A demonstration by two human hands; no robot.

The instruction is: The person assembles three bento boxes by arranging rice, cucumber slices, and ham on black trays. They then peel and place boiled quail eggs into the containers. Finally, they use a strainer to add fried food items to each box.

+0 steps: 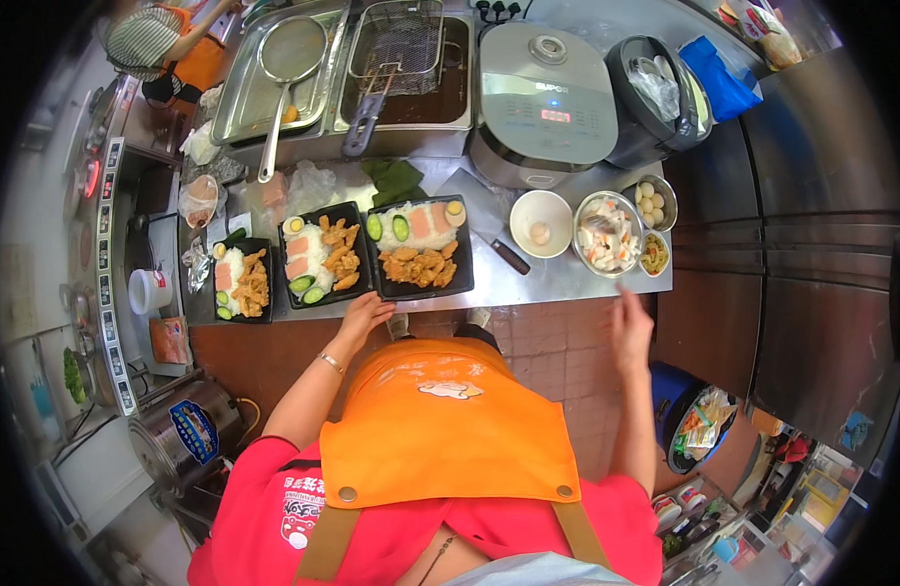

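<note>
My left hand (367, 314) is at the counter's front edge, fingers stretched out and holding nothing, by the near corners of two black meal trays. The right meal tray (464, 277), the middle meal tray (350, 291) and the left meal tray (264, 314) each hold rice, fried chicken pieces, pink luncheon meat slices, cucumber slices and egg. My right hand (632, 327), slightly blurred, is in front of the counter with its fingers apart and nothing visible in them. Nearest to it are a steel bowl (579, 256) of white and orange-red pieces and a small bowl of chopped food (655, 256).
A knife (510, 256) lies right of the trays, beside a white bowl (521, 209) with a peeled egg. Several eggs fill another steel bowl (672, 200). Behind stand a rice cooker (543, 88) and a fryer (460, 59). A blue bin (665, 391) is at right; another person (167, 49) stands far left.
</note>
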